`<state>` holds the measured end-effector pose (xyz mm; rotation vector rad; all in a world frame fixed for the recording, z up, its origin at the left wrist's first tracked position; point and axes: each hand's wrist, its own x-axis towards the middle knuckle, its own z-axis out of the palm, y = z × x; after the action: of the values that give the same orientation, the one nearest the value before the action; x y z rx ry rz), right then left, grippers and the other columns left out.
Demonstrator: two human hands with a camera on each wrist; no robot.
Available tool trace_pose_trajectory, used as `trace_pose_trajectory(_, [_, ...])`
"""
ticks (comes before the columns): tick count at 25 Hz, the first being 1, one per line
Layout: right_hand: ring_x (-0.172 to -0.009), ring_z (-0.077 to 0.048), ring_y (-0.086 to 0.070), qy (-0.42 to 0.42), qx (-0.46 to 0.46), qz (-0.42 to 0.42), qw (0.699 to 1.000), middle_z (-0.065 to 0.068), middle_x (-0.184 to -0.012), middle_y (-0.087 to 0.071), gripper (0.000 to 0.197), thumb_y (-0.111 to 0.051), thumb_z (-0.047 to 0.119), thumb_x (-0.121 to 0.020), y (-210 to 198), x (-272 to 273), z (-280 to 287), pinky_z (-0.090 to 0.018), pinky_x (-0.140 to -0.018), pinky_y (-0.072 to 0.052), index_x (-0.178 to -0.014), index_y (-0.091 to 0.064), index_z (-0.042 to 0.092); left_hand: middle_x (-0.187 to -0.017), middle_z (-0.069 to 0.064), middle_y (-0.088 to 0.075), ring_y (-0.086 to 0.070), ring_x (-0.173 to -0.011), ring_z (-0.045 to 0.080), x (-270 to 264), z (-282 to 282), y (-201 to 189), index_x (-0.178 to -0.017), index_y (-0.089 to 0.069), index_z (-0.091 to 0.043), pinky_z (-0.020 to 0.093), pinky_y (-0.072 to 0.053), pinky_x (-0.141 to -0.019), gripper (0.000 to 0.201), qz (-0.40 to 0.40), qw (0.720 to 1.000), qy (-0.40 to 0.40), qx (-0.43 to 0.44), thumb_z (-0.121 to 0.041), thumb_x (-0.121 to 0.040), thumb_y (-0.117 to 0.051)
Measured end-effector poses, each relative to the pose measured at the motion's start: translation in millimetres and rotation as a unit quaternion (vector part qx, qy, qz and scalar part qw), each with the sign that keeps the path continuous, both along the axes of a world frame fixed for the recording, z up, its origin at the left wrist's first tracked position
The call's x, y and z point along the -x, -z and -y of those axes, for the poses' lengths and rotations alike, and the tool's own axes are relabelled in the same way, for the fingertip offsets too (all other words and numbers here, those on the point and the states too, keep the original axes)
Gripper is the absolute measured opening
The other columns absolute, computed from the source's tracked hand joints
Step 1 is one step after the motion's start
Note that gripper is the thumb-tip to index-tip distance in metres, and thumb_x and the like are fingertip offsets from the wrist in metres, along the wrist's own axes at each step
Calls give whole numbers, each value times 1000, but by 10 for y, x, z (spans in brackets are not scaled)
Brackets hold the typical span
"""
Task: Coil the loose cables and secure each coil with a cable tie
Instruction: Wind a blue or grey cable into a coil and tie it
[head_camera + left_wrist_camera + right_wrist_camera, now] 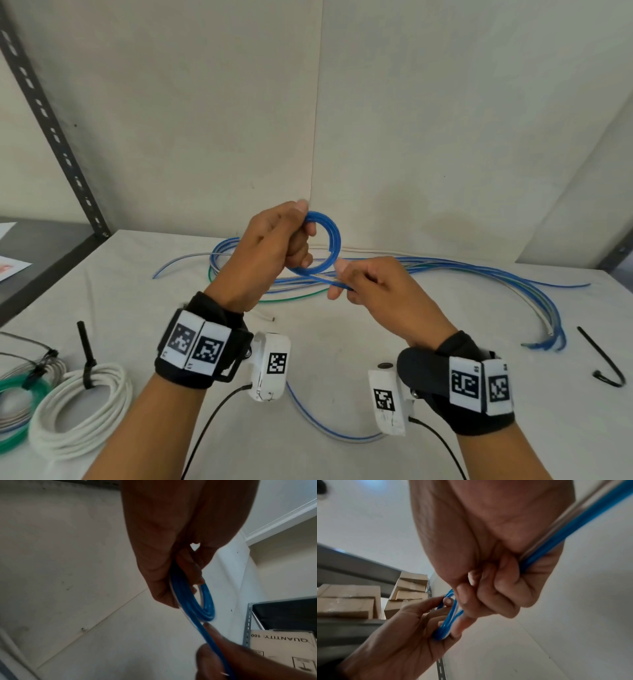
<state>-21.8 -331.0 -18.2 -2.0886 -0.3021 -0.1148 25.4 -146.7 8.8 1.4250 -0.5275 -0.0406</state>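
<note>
A small coil of blue cable (331, 240) (197, 601) (448, 616) hangs above the table's middle, gripped at its left side by my left hand (291, 236). My right hand (349, 281) pinches the cable's loose run (322, 279) just below the coil. The same blue cable passes through my right fist (539, 555) in the right wrist view and trails down under my wrists across the table (329, 428). A loose black cable tie (603, 359) lies at the right. Several uncoiled blue, white and green cables (479, 270) lie behind my hands.
At the left front lie a white coil (82, 411) bound with a black tie (87, 353), a green coil (17, 404) and a grey one (44, 366). A metal shelf upright (51, 130) rises at the far left. Walls close the back.
</note>
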Motion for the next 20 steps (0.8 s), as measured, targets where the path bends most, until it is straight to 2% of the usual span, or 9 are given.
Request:
trace_pose_trajectory(2, [-52,-6,-37,14,-72,-56,996,12,-54,-43,35,-41,24,-108,-25,-13,-1,-17,-56,-36,-97,-70,9,-53,-8,-30,-29,-49,13,32,-20,2,-80,-54,-2,35,-40,-60,40,37,997,-2,-71,-27,-108,-39])
trace_pose_trajectory(5, [-51,-12,-31,-10,-114,-142,983,-5,-62,-55,43,-31,36,-107,-111,34,7,-22,-54,-31,-104,-68,16,-55,-5,-35,-36,-50,14,67,-39,3,-77,-60,-5,39,-40,-62,42,80,987,-16,-141,-30,-107,-46])
trace_pose_trajectory(8, [-52,-26,-42,-47,-55,-71,995,-12,-72,-69,42,-42,53,-102,-67,51,-41,-22,-55,-35,-103,-72,24,-57,-7,-40,-39,-54,14,78,-43,8,-70,-64,-16,37,-39,-59,39,135,969,-20,-207,-28,-105,-51])
trace_pose_trajectory(10, [-60,-42,-50,-55,-58,-17,997,-16,-85,-73,28,-53,43,-101,-3,25,-64,-25,-54,-36,-104,-71,23,-57,-6,-44,-39,-55,13,74,-23,23,-74,-67,-21,36,-38,-59,33,150,964,-15,-221,-29,-104,-53])
trace_pose_trajectory(12, [-53,-37,-50,-17,-78,13,997,-4,-71,-69,24,-54,33,-103,33,-22,-49,-25,-53,-34,-98,-70,16,-60,5,-48,-42,-57,20,73,41,45,-94,-64,-15,36,-40,-61,25,111,980,-69,-147,-38,-100,-58])
trace_pose_trajectory(14, [-49,-26,-43,21,-151,13,988,0,-56,-57,27,-53,32,-103,19,-19,-34,-21,-51,-31,-94,-70,13,-63,6,-54,-49,-59,21,76,128,61,-105,-56,-8,36,-47,-65,36,11,994,-105,-14,-43,-97,-57])
trace_pose_trajectory(16, [-53,-30,-33,42,-241,-9,970,-4,-55,-52,29,-51,36,-103,-4,5,-43,-23,-53,-24,-94,-71,16,-67,5,-56,-53,-62,18,101,248,59,-103,-53,-5,34,-52,-72,34,-72,991,-38,107,-39,-101,-50])
trace_pose_trajectory(18, [-58,-37,-23,42,-292,-31,955,-7,-57,-52,31,-51,40,-101,-10,19,-70,-32,-57,-19,-98,-72,18,-66,3,-51,-49,-63,16,141,339,57,-99,-53,-6,29,-50,-72,25,-82,982,-5,170,-28,-105,-45])
trace_pose_trajectory(20, [-52,-25,-24,26,-306,-44,951,-10,-61,-57,32,-52,41,-100,-12,26,-117,-29,-54,-21,-102,-72,16,-63,-1,-45,-44,-61,14,159,364,63,-104,-51,-6,26,-47,-67,16,-61,975,-24,210,-19,-107,-43])
